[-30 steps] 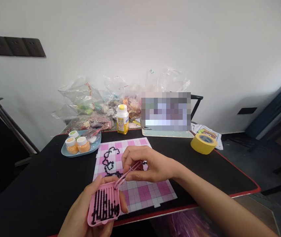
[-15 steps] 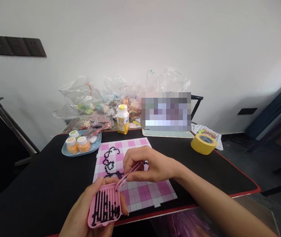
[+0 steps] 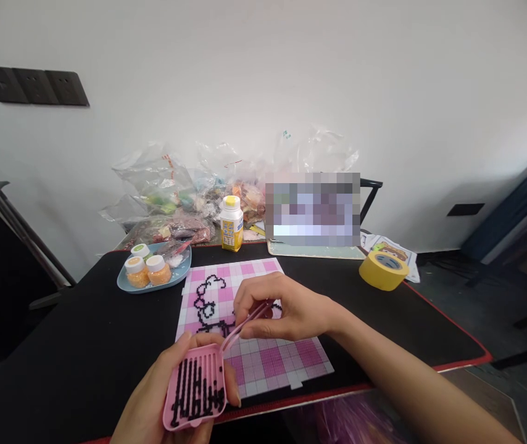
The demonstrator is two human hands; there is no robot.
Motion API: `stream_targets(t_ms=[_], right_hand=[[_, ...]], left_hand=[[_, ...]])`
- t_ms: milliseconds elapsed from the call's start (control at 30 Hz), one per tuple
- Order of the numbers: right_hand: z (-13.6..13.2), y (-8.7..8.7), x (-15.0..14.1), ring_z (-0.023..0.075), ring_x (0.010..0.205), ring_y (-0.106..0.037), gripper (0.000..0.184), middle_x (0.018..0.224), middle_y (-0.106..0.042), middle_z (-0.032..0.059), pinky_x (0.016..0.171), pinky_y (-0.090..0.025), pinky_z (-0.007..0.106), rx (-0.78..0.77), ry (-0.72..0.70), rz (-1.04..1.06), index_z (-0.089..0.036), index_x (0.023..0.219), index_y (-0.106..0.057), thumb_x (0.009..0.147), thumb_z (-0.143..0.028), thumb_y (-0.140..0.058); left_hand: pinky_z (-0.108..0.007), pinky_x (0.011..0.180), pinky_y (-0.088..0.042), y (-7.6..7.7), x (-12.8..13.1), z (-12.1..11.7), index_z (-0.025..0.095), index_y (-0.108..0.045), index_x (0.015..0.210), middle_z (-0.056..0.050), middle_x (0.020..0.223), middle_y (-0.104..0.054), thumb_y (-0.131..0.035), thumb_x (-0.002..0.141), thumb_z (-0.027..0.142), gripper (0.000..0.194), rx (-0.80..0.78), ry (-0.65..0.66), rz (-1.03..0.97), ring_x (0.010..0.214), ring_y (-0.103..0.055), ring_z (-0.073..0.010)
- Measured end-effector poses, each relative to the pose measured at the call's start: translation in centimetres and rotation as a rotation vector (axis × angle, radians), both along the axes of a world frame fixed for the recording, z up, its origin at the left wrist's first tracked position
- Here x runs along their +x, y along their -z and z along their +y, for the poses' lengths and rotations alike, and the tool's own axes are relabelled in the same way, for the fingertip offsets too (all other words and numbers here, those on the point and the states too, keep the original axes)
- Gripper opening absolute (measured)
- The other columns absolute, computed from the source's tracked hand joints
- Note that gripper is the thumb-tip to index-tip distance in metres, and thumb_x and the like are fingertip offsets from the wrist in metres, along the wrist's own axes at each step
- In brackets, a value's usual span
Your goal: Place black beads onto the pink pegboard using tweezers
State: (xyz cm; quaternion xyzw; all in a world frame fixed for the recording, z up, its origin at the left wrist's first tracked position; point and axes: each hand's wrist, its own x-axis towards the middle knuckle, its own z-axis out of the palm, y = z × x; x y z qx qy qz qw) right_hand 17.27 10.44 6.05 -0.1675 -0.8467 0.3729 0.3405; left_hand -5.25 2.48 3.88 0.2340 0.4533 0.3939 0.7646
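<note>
1. Pink ridged plastic tray [image 3: 212, 365] with small black beads [image 3: 187, 388], cupped in your left hand [image 3: 152, 382] at pink-white checked board's [image 3: 268, 357] near-left corner.
2. Your right hand [image 3: 286, 308] pinches slim pink tweezers [image 3: 249, 319].
3. Black bead outline [image 3: 221, 324] partly laid; beads remain.

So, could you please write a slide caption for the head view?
Left hand holds a pink tray of black beads; right hand holds pink tweezers near its rim.
</note>
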Motion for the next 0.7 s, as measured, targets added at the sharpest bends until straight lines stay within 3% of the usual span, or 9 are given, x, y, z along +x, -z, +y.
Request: stream_targets(t_ms=[133, 300, 367, 567, 700], right_hand=[[0.0, -0.1, 0.0, 0.0084, 0.067, -0.055, 0.017, 0.087, -0.068, 0.0036, 0.058, -0.045, 0.019, -0.011, -0.001, 0.004, -0.014, 0.085, -0.069, 0.091, -0.030, -0.073], [-0.1, 0.0, 0.0, 0.0080, 0.066, -0.054, 0.015, 0.084, -0.067, 0.0026, 0.058, -0.045, 0.020, -0.097, 0.014, 0.028, -0.015, 0.084, -0.068, 0.091, -0.029, -0.071], [-0.1, 0.1, 0.0, 0.0079, 0.065, -0.053, 0.017, 0.082, -0.066, 0.0018, 0.058, -0.045, 0.020, -0.136, 0.024, 0.038, -0.015, 0.085, -0.066, 0.092, -0.030, -0.069], [0.4, 0.1, 0.1, 0.0082, 0.062, -0.051, 0.021, 0.074, -0.062, -0.0007, 0.058, -0.043, 0.020, -0.174, 0.119, 0.058, -0.016, 0.085, -0.064, 0.094, -0.035, -0.066], [0.6, 0.1, 0.2, 0.0081, 0.060, -0.050, 0.022, 0.072, -0.063, -0.0009, 0.056, -0.041, 0.020, -0.205, 0.177, 0.055, -0.016, 0.088, -0.064, 0.095, -0.037, -0.064]], left_hand=[[-0.020, 0.024, -0.029, 0.0, 0.0, 0.1, 0.015, -0.075, 0.105, -0.013, 0.070, -0.080, -0.065, 0.088, 0.049, 0.039, -0.007, 0.019, -0.013, 0.019, -0.038, -0.0071], [-0.016, 0.026, -0.031, 0.3, -0.4, 0.4, 0.016, -0.075, 0.104, -0.014, 0.076, -0.081, -0.078, 0.077, 0.058, 0.051, 0.088, 0.014, -0.047, 0.021, -0.047, -0.0066], [-0.014, 0.025, -0.030, 0.2, -0.5, 0.5, 0.015, -0.076, 0.101, -0.014, 0.073, -0.080, -0.080, 0.074, 0.060, 0.052, 0.116, -0.036, -0.052, 0.020, -0.048, -0.0071], [-0.014, 0.027, -0.034, -1.1, -1.7, 1.3, 0.012, -0.075, 0.096, -0.013, 0.068, -0.078, -0.058, 0.094, 0.044, 0.037, 0.126, -0.235, 0.044, 0.017, -0.044, -0.0050], [-0.018, 0.024, -0.037, -1.6, -2.6, 2.1, 0.012, -0.076, 0.088, -0.008, 0.055, -0.072, -0.070, 0.079, 0.037, 0.027, 0.079, -0.288, 0.056, 0.019, -0.042, -0.0087]])
